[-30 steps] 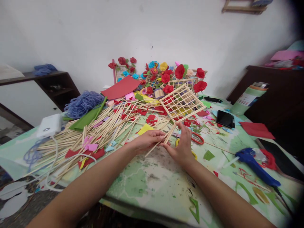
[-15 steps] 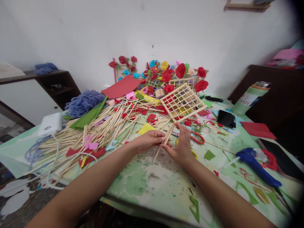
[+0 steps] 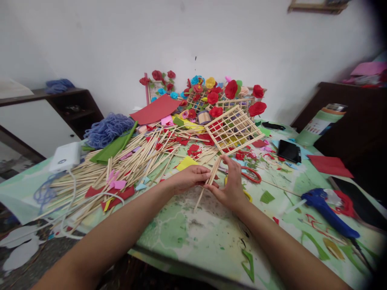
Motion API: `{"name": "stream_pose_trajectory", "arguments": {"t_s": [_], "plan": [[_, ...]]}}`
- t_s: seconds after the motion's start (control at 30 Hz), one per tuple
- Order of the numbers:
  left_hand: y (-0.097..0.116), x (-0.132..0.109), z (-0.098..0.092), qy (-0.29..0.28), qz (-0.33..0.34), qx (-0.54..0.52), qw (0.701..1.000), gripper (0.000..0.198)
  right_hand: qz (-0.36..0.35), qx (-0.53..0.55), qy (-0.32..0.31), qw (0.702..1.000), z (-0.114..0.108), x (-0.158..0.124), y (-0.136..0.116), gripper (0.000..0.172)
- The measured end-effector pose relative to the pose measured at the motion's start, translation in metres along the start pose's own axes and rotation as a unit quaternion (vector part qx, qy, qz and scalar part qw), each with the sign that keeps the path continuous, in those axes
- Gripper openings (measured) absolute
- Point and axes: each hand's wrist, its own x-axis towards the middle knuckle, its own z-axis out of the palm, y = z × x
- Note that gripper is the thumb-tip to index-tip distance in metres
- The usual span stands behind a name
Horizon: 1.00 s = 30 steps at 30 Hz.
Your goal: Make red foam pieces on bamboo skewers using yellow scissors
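Several thin wooden sticks [image 3: 214, 171] are bunched between my two hands over the middle of the table, one poking out lower toward me. My left hand [image 3: 193, 178] pinches them from the left with its fingers closed. From the right, my right hand [image 3: 231, 185] grips the same sticks, thumb low and fingertips near their upper end. Just beyond my hands, a stick lattice [image 3: 234, 131] leans on the heap behind. Orange-handled scissors [image 3: 251, 175] lie right of my right hand, partly hidden by it. Left of my left hand spreads a pile of loose sticks [image 3: 145, 155].
A blue glue gun [image 3: 329, 211] lies at the right with its cord. Behind it are a phone [image 3: 289, 151] and a bottle [image 3: 320, 125]. Paper roses [image 3: 231, 89] stand at the back. Blue yarn [image 3: 107, 131] and a white box with a cable [image 3: 65, 157] are at the left.
Both hands keep their hold on the sticks with almost no movement. The whole view has shifted very slightly.
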Motion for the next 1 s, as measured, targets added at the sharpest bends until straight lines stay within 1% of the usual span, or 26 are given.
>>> {"name": "stream_pose_trajectory", "arguments": {"t_s": [0.17,0.33,0.5,0.63,0.87,1.0], "plan": [[-0.0004,0.0003,-0.0002,0.009,0.001,0.008,1.0,0.034,0.013,0.009,-0.016,1.0,0.0002,0.0006,-0.0001,0.084],[-0.0027,0.0013,-0.0015,0.001,0.008,0.022,1.0,0.034,0.01,0.019,-0.034,0.999,0.0012,0.001,0.0001,0.084],[-0.0047,0.0019,-0.0028,-0.004,0.016,0.025,1.0,0.032,0.014,0.03,-0.039,0.999,0.0021,0.0015,0.0009,0.084],[-0.005,0.0024,-0.002,0.003,0.013,0.019,1.0,0.03,0.017,0.045,-0.043,0.998,0.0019,0.0016,0.0009,0.084],[-0.0043,0.0019,-0.001,-0.021,0.007,-0.011,1.0,0.041,0.008,0.065,-0.043,0.997,0.0009,0.0015,0.0005,0.084],[-0.0032,0.001,-0.0015,-0.017,0.0,-0.016,1.0,0.033,0.002,0.073,-0.052,0.996,0.0002,0.0012,0.0001,0.084]]}}
